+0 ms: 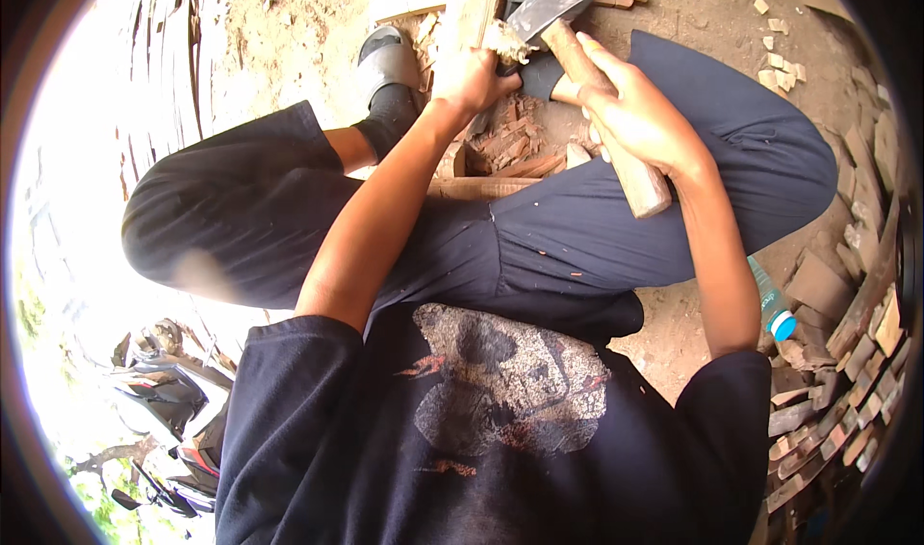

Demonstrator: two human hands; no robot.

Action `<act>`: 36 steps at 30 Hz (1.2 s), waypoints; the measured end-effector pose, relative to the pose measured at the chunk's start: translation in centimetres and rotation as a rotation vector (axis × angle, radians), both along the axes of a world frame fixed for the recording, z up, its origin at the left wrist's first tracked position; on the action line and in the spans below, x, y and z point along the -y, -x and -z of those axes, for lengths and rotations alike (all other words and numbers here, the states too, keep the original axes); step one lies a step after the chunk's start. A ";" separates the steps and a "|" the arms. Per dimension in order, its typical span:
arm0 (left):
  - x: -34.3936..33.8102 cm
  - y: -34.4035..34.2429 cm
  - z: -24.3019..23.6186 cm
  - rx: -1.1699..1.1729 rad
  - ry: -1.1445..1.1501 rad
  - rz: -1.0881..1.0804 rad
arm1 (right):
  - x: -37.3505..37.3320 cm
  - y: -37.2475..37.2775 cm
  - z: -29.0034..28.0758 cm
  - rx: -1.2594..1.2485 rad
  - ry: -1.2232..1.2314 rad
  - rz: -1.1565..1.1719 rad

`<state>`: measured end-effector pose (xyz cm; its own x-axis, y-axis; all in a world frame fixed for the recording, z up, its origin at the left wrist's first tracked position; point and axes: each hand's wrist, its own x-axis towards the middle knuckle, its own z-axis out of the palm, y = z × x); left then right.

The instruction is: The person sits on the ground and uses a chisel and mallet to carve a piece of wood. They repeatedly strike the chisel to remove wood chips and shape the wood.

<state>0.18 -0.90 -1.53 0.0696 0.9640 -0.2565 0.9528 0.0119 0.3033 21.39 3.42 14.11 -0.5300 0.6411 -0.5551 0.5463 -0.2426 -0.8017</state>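
My right hand (640,116) is wrapped round the wooden handle of a hatchet (626,174). Its broad grey metal head (553,4) is raised at the top of the view, beside a piece of wood (476,8). My left hand (472,85) grips the lower end of that wood, fingers closed and partly hidden. Pale frayed fibres (508,42) show between the wood and the hatchet's edge. Below my hands, reddish-brown wood chips (515,141) lie between my legs.
A pale wooden strip (409,1) lies near my sandalled foot (388,64). Cut wood pieces (857,391) are heaped along the right, near a bottle with a blue cap (782,325). Small blocks (775,64) are scattered at the far right. A motorcycle (178,420) stands at the lower left.
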 end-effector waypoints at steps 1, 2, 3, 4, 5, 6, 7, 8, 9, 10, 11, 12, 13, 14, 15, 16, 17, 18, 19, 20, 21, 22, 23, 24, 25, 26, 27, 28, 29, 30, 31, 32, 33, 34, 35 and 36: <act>-0.2 0.0 -0.4 0.022 0.040 -0.016 | 0.0 -0.1 0.1 -0.027 0.089 0.054; -0.3 0.0 -0.7 0.043 0.080 -0.033 | 0.0 -0.1 0.2 -0.054 0.178 0.107; -0.9 0.0 -1.1 0.063 0.110 -0.050 | -0.3 -0.1 0.1 -0.083 0.257 0.159; -1.0 -0.3 -1.8 0.068 0.155 -0.073 | -0.3 -0.1 0.2 -0.098 0.263 0.170; -0.9 -0.1 -1.0 0.081 0.131 -0.072 | -0.5 -0.2 0.1 -0.115 0.272 0.181; -0.5 0.4 0.6 0.095 0.107 -0.073 | -0.6 -0.3 -0.2 -0.132 0.282 0.191; -0.6 0.4 1.0 0.113 0.081 -0.074 | -1.0 -0.5 -0.5 -0.145 0.289 0.200; -0.8 0.4 1.4 0.117 0.088 -0.072 | -1.3 -0.7 -0.7 -0.200 0.258 0.218; -0.8 0.4 1.2 0.120 0.102 -0.067 | -1.3 -1.0 -0.7 -0.256 0.235 0.238; -0.8 0.4 0.9 0.123 0.116 -0.063 | -1.3 -1.0 -0.9 -0.311 0.212 0.258; -0.9 0.3 0.7 0.111 0.119 -0.058 | -1.5 -0.7 -1.1 -0.335 0.170 0.312; -1.0 0.1 0.4 0.095 0.122 -0.052 | -1.6 0.0 -1.6 -0.361 0.127 0.366; -1.1 0.1 0.1 0.080 0.125 -0.046 | -1.5 0.6 -1.8 -0.387 0.084 0.421; -1.1 0.0 -0.2 0.067 0.135 -0.054 | -1.4 1.0 -0.6 -0.377 0.011 0.468; -1.2 -0.1 -0.3 0.056 0.140 -0.061 | -0.8 1.0 0.0 -0.303 -0.026 0.383; -1.4 -0.2 -0.5 0.045 0.144 -0.066 | -0.2 1.0 0.5 -0.229 -0.063 0.298; -1.3 -0.3 -0.6 0.040 0.139 -0.047 | 0.1 0.9 0.6 -0.153 -0.099 0.214; -1.1 0.0 -0.6 0.029 0.130 -0.035 | -0.1 0.6 0.3 -0.111 0.036 0.053; -0.9 0.3 -0.4 0.018 0.121 -0.024 | -0.6 0.6 0.3 -0.082 0.032 0.023; -0.5 0.4 -0.1 -0.025 -0.040 0.008 | -1.0 0.4 0.2 -0.050 0.029 -0.005; -0.3 0.2 -0.7 -0.074 -0.202 0.037 | -0.7 0.4 -0.3 -0.105 0.149 0.074; -0.4 -0.2 -1.2 0.001 -0.041 -0.025 | -0.7 0.3 -0.4 -0.135 0.180 0.109; -0.5 -0.6 -1.7 0.075 0.121 -0.087 | -0.7 0.1 -0.5 -0.165 0.211 0.145; -0.8 -0.7 -1.8 0.059 0.144 -0.078 | -0.9 -0.1 -0.8 -0.199 0.234 0.183; -0.6 -0.4 -1.1 0.069 0.148 -0.087 | -1.0 -0.1 -1.6 -0.227 0.195 0.199; -0.5 -0.1 -0.4 0.080 0.152 -0.095 | -1.3 -0.2 -2.9 -0.254 0.157 0.216; -0.7 -0.2 0.3 0.100 0.155 -0.094 | -1.7 -0.5 -3.8 -0.272 0.113 0.241; -0.6 -0.2 -0.1 0.088 0.147 -0.088 | -2.3 -0.7 -4.1 -0.353 0.058 0.253; -0.7 -0.2 -0.5 0.076 0.138 -0.081 | -2.9 -0.3 -4.3 -0.351 0.007 0.329; -0.7 -0.3 -0.9 0.067 0.125 -0.071 | -2.9 0.6 -3.6 -0.344 -0.026 0.436; -0.6 -0.4 -1.0 0.084 0.152 -0.090 | -2.8 1.5 -2.7 -0.333 -0.060 0.545; -0.5 -0.5 -1.1 0.100 0.178 -0.108 | -2.4 1.7 -1.8 -0.121 -0.213 0.442; -0.7 -0.3 -1.4 0.109 0.194 -0.138 | -1.8 1.1 -1.0 0.004 -0.467 0.239; -0.9 -0.5 -1.7 0.011 0.208 -0.081 | -0.9 0.4 0.1 -0.072 -0.330 0.154; -0.7 -0.5 -1.6 0.014 -0.004 -0.037 | -0.8 -0.5 0.6 -0.042 -0.181 0.072; 0.0 -0.1 -0.9 0.015 -0.214 0.001 | -0.7 -0.6 0.3 -0.003 -0.029 -0.027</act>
